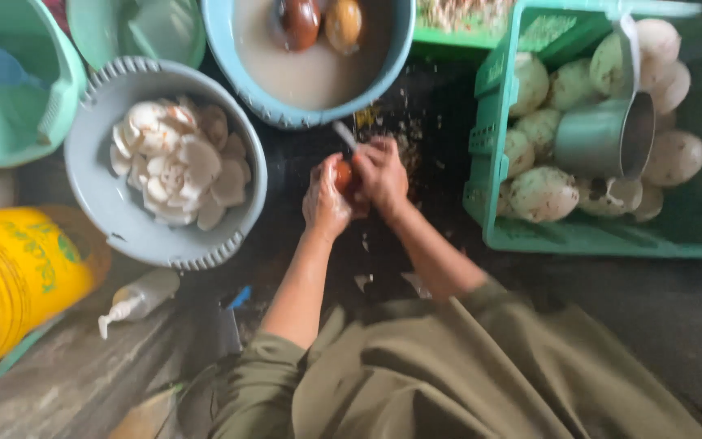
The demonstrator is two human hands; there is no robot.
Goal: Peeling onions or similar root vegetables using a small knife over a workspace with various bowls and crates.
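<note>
My left hand cups a small brown-orange round fruit over the dark floor. My right hand presses against the fruit from the right and grips a knife, its pale blade sticking up and to the left. Both hands touch around the fruit. Just left of them stands a grey-blue basin filled with white peeled pieces. Above the hands is a blue bowl of cloudy water with two brown fruits floating in it.
A green crate on the right holds several pale muddy round fruits and a metal scoop. A yellow bucket lies at the left, a white squeeze bottle beside it. Teal tubs sit top left. Peel scraps litter the floor.
</note>
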